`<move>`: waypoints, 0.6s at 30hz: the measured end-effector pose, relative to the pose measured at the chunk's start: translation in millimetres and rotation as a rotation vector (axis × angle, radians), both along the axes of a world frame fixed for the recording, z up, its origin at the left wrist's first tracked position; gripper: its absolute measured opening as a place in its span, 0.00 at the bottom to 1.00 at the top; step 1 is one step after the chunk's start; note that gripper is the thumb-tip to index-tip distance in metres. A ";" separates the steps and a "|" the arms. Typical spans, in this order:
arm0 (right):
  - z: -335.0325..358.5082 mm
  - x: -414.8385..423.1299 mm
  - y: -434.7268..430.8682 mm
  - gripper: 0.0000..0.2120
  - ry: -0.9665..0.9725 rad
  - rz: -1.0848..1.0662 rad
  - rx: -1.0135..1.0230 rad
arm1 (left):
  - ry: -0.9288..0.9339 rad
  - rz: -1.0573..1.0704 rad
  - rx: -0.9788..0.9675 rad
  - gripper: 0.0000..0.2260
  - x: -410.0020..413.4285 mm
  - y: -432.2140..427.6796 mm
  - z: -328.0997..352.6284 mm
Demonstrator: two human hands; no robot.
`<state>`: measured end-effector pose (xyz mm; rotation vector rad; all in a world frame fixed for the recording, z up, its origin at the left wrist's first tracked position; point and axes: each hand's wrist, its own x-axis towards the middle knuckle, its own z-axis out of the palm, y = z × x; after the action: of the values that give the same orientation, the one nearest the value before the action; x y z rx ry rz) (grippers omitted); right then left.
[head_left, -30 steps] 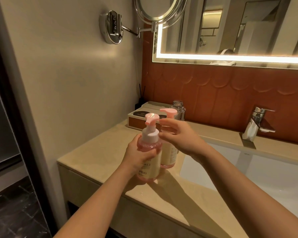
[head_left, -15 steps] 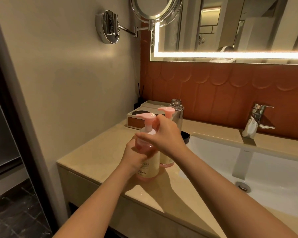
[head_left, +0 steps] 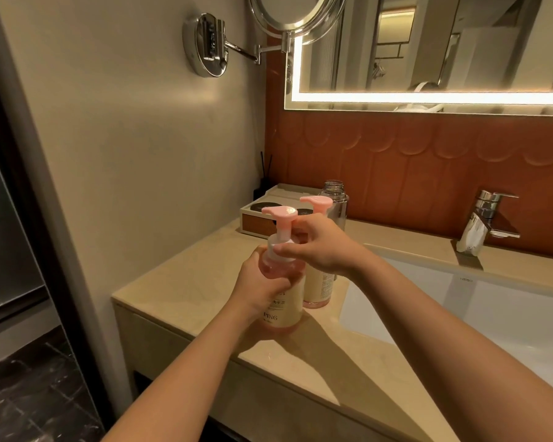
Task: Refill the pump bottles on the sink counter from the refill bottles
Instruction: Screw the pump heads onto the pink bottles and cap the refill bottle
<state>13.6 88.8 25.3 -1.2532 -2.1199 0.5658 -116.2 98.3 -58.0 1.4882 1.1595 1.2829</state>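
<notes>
The near pump bottle (head_left: 283, 301) label is half covered by the left hand (head_left: 262, 287), with only "PING" readable. The second pump bottle (head_left: 320, 282) is largely hidden behind the right hand (head_left: 323, 250). The basin (head_left: 492, 314) is cut off at the right edge.

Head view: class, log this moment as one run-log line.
left hand: grips near pump bottle | right hand: fingers on its white collar | second pump bottle: behind, untouched | clear bottle: uncapped

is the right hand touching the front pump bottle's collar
Touching. The head view shows the right hand with its fingers pinched on the white collar of the front pump bottle, while the left hand wraps the body.
</notes>
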 end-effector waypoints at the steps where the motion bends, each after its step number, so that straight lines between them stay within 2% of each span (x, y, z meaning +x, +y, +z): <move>1: -1.1 -0.7 0.7 0.14 -0.006 -0.022 0.040 | 0.010 -0.005 0.004 0.20 0.1 -0.3 0.5; 3: -3.3 -3.6 -0.8 0.14 0.003 -0.085 0.119 | 0.021 -0.002 0.007 0.19 1.3 -0.5 0.1; 8: -21.8 -23.3 -3.2 0.23 -0.044 -0.407 0.315 | -0.015 -0.013 -0.005 0.19 3.5 -3.1 1.4; 11: -16.5 -17.6 0.2 0.24 -0.012 -0.261 0.171 | -0.013 -0.029 -0.001 0.20 3.3 -3.8 2.5; 14: -5.4 -5.0 -1.1 0.17 -0.010 -0.022 -0.063 | 0.001 -0.010 0.011 0.20 2.1 -2.4 2.2; 18: -9.7 1.3 0.1 0.15 0.078 0.021 -0.036 | 0.001 -0.030 0.004 0.22 0.3 -3.2 0.9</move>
<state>14.9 88.9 15.7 -1.2102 -2.0693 0.6542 -115.8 95.0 -57.1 1.5040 1.1320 1.2649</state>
